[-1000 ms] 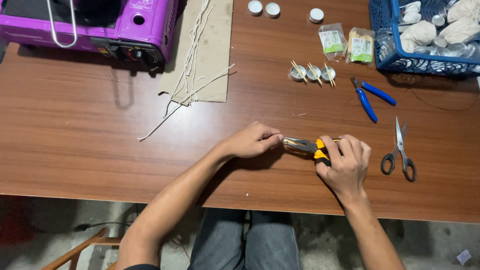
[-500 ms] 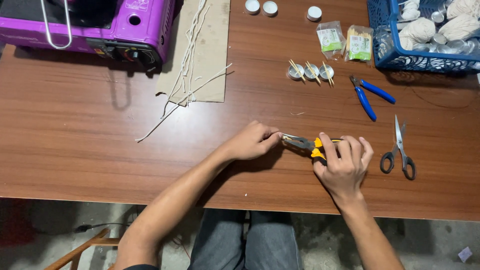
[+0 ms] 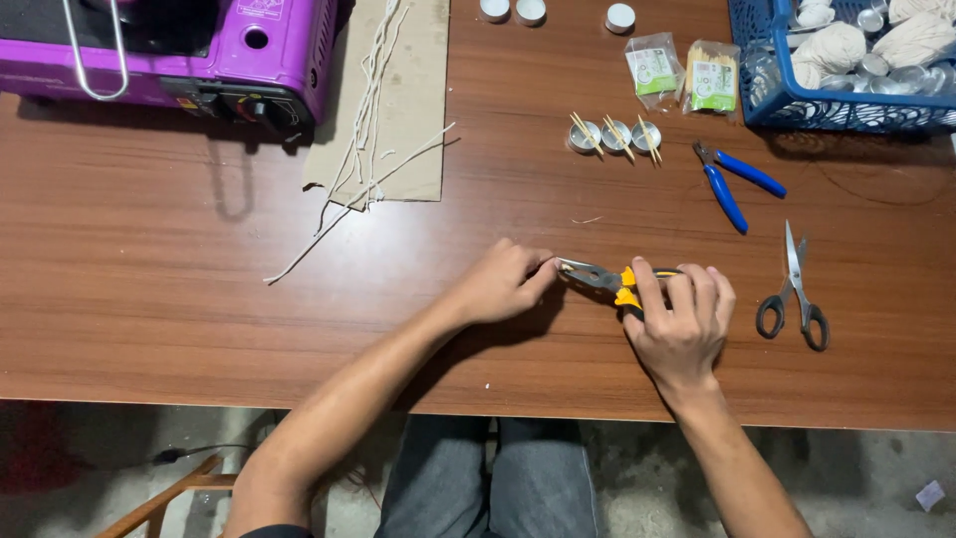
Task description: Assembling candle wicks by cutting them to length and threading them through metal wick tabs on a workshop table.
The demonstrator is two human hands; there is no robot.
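Head view: your right hand [image 3: 680, 324] is clamping the pliers [image 3: 609, 279], nose pointing left at your pinching left hand [image 3: 501, 284].

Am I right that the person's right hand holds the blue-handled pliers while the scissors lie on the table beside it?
Not quite. In the head view the right hand holds the yellow-handled pliers; the blue-handled pliers lie untouched further up the table. The scissors do lie beside that hand.
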